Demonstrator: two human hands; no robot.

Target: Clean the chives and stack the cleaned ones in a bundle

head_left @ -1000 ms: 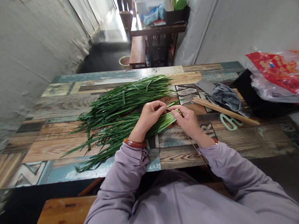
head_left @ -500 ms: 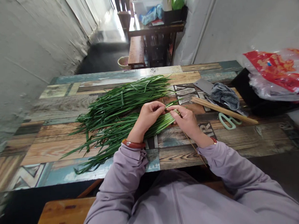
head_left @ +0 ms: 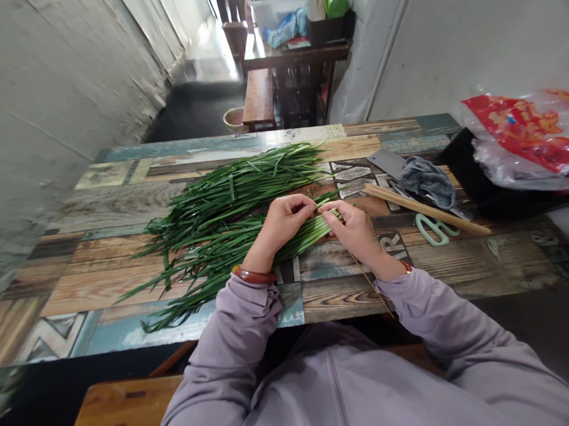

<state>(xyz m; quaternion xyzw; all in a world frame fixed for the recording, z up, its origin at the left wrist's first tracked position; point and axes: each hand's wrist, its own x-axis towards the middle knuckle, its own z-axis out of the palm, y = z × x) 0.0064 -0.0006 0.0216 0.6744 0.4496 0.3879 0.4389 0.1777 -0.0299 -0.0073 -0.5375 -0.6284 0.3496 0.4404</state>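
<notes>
Two heaps of long green garlic chives lie on the table: a loose far heap and a nearer bunch whose pale stems line up under my hands. My left hand is closed, thumb and forefinger pinching a chive by its stem. Facing it, my right hand is also closed, fingertips almost touching the left ones beside the pale stem ends. A thin bamboo skewer juts from beneath the right palm toward the table's front edge. Its upper part is hidden by the fingers and stems.
To the right lie a bundle of bamboo skewers, scissors with pale green handles, a grey cloth and a flat metal blade. Beyond them, a red-and-clear plastic bag rests on a black box. Walls flank the table.
The fingertips have shifted very slightly around the pinched chive, with a pale stem now showing between them. Both hands otherwise keep their places.
</notes>
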